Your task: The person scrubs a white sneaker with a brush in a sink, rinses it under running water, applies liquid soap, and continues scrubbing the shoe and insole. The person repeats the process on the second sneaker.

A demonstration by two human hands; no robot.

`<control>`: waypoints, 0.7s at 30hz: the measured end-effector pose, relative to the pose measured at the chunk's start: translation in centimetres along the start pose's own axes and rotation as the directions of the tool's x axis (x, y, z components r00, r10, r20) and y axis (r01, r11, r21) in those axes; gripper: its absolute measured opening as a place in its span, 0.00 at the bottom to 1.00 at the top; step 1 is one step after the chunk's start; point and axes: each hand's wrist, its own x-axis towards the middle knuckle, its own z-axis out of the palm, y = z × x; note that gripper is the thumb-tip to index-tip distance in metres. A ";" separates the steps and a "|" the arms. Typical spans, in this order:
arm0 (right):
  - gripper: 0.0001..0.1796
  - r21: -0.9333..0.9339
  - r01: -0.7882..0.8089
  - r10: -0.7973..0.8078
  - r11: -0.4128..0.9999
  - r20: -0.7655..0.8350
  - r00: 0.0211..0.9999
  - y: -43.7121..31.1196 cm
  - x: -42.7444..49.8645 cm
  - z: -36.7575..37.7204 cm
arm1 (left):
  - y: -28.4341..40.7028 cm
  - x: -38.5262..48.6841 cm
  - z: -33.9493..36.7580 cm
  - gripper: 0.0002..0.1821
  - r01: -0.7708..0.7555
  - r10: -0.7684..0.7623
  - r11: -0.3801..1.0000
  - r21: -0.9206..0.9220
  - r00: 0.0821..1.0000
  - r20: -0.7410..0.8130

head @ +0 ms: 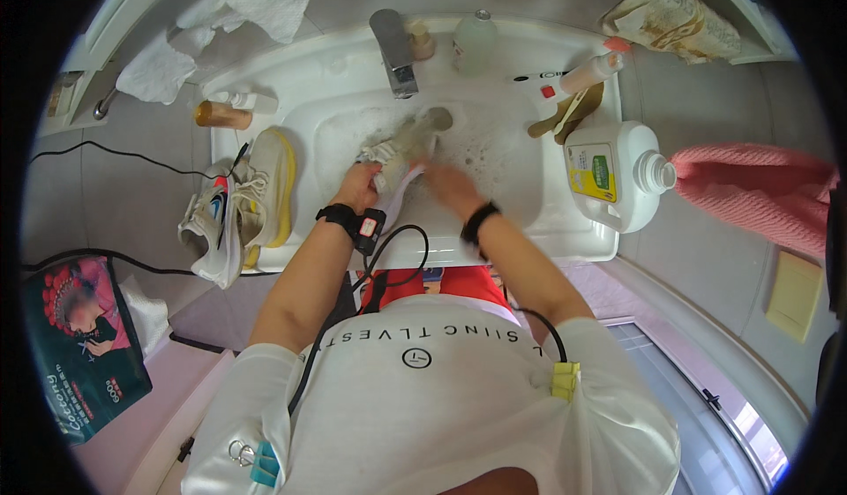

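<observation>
A pale sneaker (pixel 396 174) with white laces lies tilted in the white ceramic washbasin (pixel 552 184), over foamy water (pixel 480 157). Its lace side is gripped by my left hand (pixel 359 187), which wears a black wrist strap with a small device. My right hand (pixel 453 187), motion-blurred, is at the shoe's other side with its fingers curled. Something blurred extends from the fingers over the shoe; whether it is a brush cannot be made out. The lower part of the shoe is partly hidden by my hands.
A metal faucet (pixel 395 58) overhangs the basin. On the left rim rest a yellow-soled sneaker (pixel 271 187) and a white sneaker (pixel 218 237). Brushes (pixel 574 114) and a white plastic jug (pixel 615 177) occupy the right rim. A black cable (pixel 423 233) loops near my left wrist.
</observation>
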 end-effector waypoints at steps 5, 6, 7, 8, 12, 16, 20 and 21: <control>0.26 -0.077 -0.230 0.238 0.970 0.120 0.964 -1.0 -0.2 -0.6 | -0.1 0.9 -0.4 0.15 0.012 -0.011 0.999 0.053 1.000 -0.017; 0.26 -0.097 -0.278 0.284 0.956 0.059 0.957 -1.1 0.1 -1.3 | -0.1 1.3 -0.6 0.15 0.005 -0.008 0.995 0.095 0.999 0.036; 0.27 -0.111 -0.320 0.321 0.941 -0.014 0.947 -1.1 0.5 -2.2 | -0.1 1.6 -0.9 0.15 0.035 -0.037 0.989 0.145 0.999 0.012; 0.26 -0.164 -0.254 0.256 0.953 -0.007 0.967 -1.8 0.4 -2.2 | 0.0 1.8 -1.0 0.15 -0.011 0.007 0.995 0.101 0.999 0.040; 0.20 -0.052 0.013 -0.012 0.999 0.025 1.000 -3.4 -0.8 -3.0 | -0.2 1.1 -0.6 0.15 -0.043 0.041 0.991 0.123 0.999 0.019; 0.22 -0.084 -0.370 0.373 0.925 0.021 0.928 -1.0 0.4 -3.3 | -0.5 -0.9 0.9 0.16 -0.103 0.101 0.989 0.108 0.995 0.023; 0.20 0.028 -0.039 0.034 0.999 0.146 0.989 -1.5 -0.7 -1.9 | 0.0 -0.4 0.8 0.17 -0.025 0.019 0.994 0.103 0.998 0.056; 0.21 -0.072 -0.093 0.100 0.993 0.104 0.990 -1.4 -0.8 -1.5 | -0.1 -0.1 0.6 0.16 -0.045 0.038 0.994 0.101 0.997 0.073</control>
